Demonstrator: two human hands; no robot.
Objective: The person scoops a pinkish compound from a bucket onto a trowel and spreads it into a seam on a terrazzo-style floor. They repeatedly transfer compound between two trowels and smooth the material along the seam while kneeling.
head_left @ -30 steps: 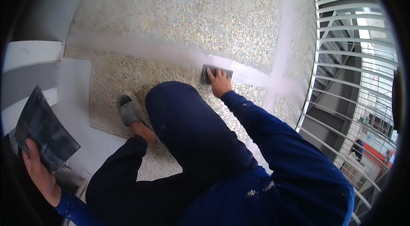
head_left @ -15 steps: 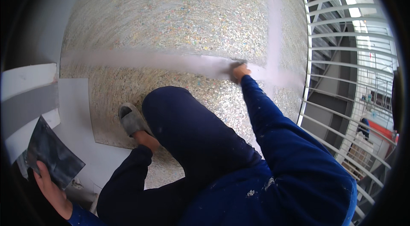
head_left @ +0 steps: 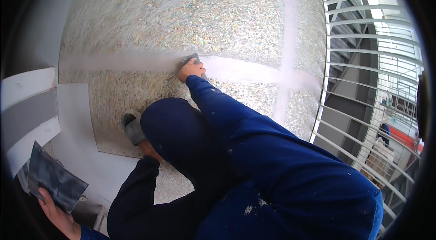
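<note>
My right hand (head_left: 192, 71) is closed on a dark, flat scraper (head_left: 194, 57), whose blade rests on a whitish band (head_left: 240, 68) of filler-like coating. This band runs across the large speckled panel (head_left: 204, 13) on the floor. Down at the lower left, my left hand (head_left: 56, 217) grips a dark, smeared, roughly square sheet (head_left: 56, 178) by its near edge, with the thumb lying on top. Most of that hand's fingers are hidden beneath the sheet.
A second pale band (head_left: 287, 17) crosses the first near the right side. White railing bars (head_left: 354, 65) line the panel's right edge. White and grey pieces (head_left: 29, 113) stand at left. My slippered foot (head_left: 132, 129) is on the panel, beside my bent knee (head_left: 170, 120).
My right hand has swept left along the whitish band with the scraper, from near the crossing to the panel's middle. My left hand and its sheet have shifted slightly downward.
</note>
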